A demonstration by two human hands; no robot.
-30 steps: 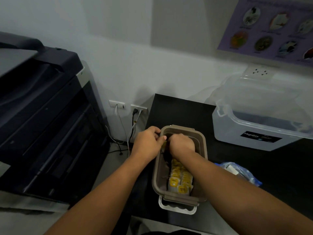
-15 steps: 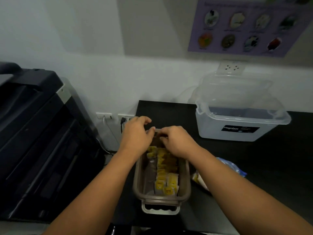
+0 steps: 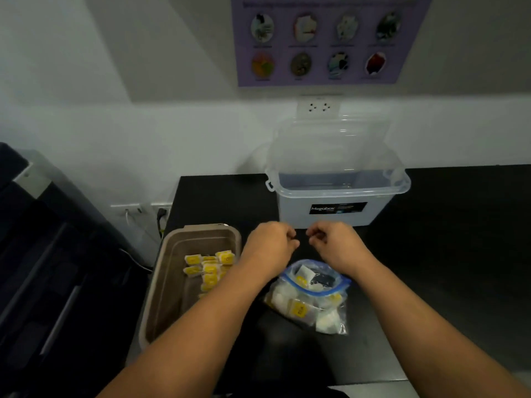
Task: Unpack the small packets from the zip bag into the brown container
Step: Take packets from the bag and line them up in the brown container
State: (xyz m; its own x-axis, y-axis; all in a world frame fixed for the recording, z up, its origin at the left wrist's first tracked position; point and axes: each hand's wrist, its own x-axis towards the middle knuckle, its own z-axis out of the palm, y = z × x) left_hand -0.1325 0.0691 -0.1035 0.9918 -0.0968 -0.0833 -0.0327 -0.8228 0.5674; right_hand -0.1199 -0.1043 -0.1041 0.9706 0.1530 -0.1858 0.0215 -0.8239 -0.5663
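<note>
Brown container (image 3: 207,227) holding yellow packets (image 3: 209,269), just beside the open zip bag (image 3: 311,301).
Left hand (image 3: 270,246) and right hand (image 3: 336,245) hover beyond the bag (fingers curled in, nothing visibly held).

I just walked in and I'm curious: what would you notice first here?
The bright yellow packets jump out, piled in the brown container at the counter's left edge. Next to it, the left hand and right hand hover with curled fingers just behind an open zip bag holding more packets, and a big clear box stands at the back.
</note>
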